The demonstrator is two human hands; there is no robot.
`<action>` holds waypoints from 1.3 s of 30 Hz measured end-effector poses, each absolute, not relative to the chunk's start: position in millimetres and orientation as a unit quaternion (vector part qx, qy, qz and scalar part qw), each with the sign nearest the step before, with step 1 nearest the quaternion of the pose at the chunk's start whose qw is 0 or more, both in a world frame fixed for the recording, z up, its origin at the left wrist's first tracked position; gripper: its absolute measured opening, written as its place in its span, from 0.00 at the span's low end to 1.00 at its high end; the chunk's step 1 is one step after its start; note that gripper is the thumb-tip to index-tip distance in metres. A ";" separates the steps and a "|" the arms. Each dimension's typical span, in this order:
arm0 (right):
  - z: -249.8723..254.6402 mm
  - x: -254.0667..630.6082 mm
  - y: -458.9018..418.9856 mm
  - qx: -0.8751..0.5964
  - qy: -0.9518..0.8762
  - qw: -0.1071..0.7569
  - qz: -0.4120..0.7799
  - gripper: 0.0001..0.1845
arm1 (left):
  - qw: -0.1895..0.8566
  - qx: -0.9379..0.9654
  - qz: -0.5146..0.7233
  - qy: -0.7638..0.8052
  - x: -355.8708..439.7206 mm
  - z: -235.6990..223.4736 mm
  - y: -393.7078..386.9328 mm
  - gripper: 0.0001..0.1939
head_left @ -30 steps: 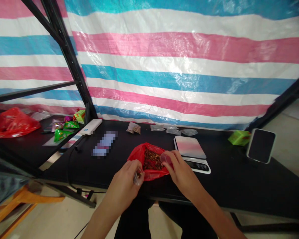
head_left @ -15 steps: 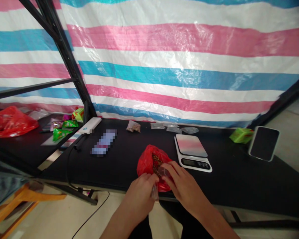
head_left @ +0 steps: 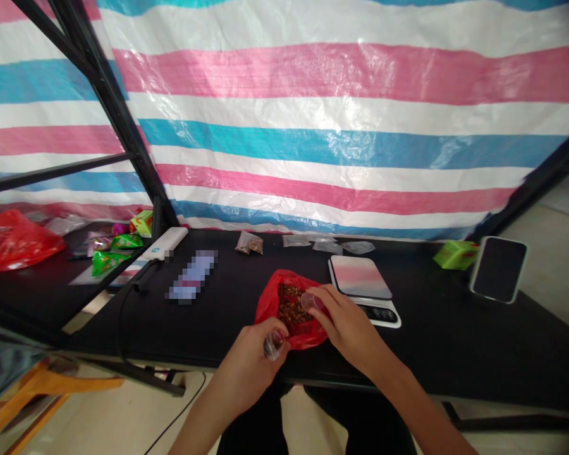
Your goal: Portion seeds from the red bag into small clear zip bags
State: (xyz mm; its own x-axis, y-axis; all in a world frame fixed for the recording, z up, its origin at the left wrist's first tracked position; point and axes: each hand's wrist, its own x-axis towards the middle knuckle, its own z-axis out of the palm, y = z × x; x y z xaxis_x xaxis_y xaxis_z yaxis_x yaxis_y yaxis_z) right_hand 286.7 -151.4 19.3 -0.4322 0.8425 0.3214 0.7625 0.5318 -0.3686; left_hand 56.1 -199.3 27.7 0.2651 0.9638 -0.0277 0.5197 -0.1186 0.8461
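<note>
A red plastic bag stands open at the table's front edge, filled with small brown grains. My right hand pinches a small clear cup just over or touching the grains; which one I cannot tell. At the bag's near left side, my left hand is closed around a small clear plastic bag whose mouth gapes upward. Behind my right hand lies a white kitchen scale, its display partly covered by that hand.
Toward the back lie a small bag of grains and several flat clear bags. A phone leans by a green box at right. A power strip and another red bag are at left.
My left hand has shifted left and turned, so the small bag's mouth now shows. The red bag is opened wider, exposing more grains, with the cup still in my right hand.
</note>
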 end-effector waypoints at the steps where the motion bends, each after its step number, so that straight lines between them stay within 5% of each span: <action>1: 20.5 289.9 -149.5 -0.472 -0.845 0.235 0.086 0.15 | 0.396 0.676 0.296 0.547 52.0 27.9 -202.6 0.06; 11: 43.5 276.7 -138.4 -0.455 -0.864 0.211 0.026 0.18 | 0.115 0.614 0.311 0.716 36.3 54.5 -188.2 0.09; 17: 44.8 256.8 -126.3 -0.453 -0.879 0.144 0.045 0.18 | 0.204 0.661 0.207 0.692 55.1 42.8 -151.9 0.05; 22: 55.3 257.8 -101.5 -0.463 -0.882 0.082 -0.025 0.19 | 0.318 0.723 0.248 0.561 20.7 44.1 -110.8 0.06; 27: 70.9 256.1 -79.1 -0.471 -0.880 0.032 -0.057 0.23 | 0.279 0.748 0.228 0.557 -4.7 79.3 -81.8 0.04; 31: 66.4 248.8 -65.9 -0.447 -0.892 0.037 -0.063 0.20 | 0.259 0.758 0.265 0.537 13.5 86.6 -51.9 0.10; 39: 44.0 253.7 -58.2 -0.422 -0.901 0.094 -0.037 0.18 | 0.427 0.756 0.215 0.447 38.9 27.6 -9.7 0.08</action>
State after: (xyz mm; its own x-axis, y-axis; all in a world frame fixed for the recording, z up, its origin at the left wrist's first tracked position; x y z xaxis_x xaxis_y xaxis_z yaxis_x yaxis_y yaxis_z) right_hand 253.7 -58.2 44.0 -0.6253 0.7542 0.2004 0.7680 0.6404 -0.0137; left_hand 38.9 -9.7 27.6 0.5075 0.8598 -0.0567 0.4925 -0.2354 0.8379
